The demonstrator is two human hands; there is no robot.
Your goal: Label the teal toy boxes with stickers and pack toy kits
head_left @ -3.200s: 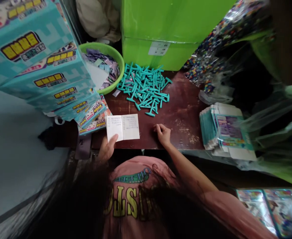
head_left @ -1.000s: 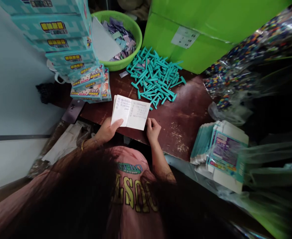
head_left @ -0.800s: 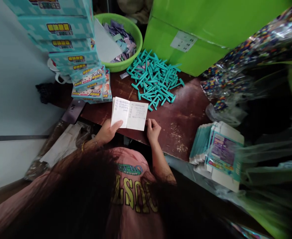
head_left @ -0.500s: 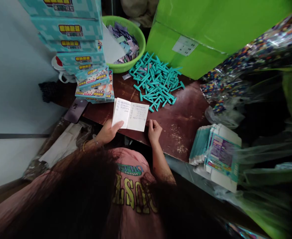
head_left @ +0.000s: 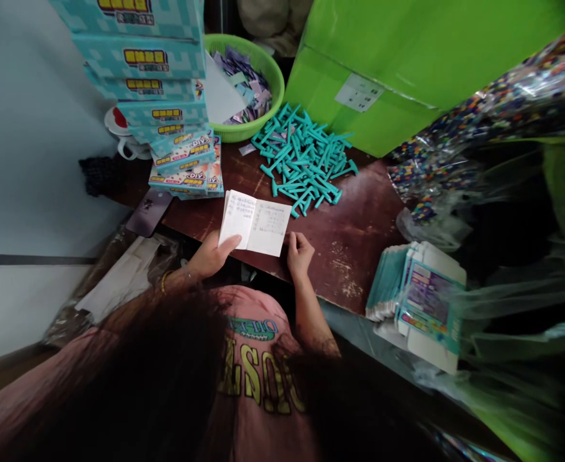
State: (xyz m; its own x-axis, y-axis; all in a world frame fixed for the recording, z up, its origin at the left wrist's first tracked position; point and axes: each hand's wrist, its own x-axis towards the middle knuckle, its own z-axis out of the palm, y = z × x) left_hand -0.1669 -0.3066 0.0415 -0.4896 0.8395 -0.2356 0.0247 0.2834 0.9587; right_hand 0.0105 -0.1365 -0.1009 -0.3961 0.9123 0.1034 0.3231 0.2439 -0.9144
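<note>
An open notebook (head_left: 267,234) with handwriting on both pages is held over the front edge of the dark red table. My left hand (head_left: 213,251) grips its lower left side, thumb on the left page and fingers underneath. Just right of the notebook, my right hand (head_left: 300,253) is curled closed at the table edge; whatever its fingers may hold is hidden. Beyond the notebook lies a heap of teal T-shaped plastic pieces (head_left: 306,154).
Teal printed boxes (head_left: 167,58) are stacked at left, beside a mug (head_left: 127,149) and a phone (head_left: 148,212). A green basket (head_left: 277,83) holds small packets. Behind stands a large green box (head_left: 349,58). Flattened cartons (head_left: 421,295) and bead-filled bags (head_left: 455,141) are at right.
The view has shifted slightly, so the boxes and basket sit a little further right and lower. Both hands and the notebook keep nearly the same pose.
</note>
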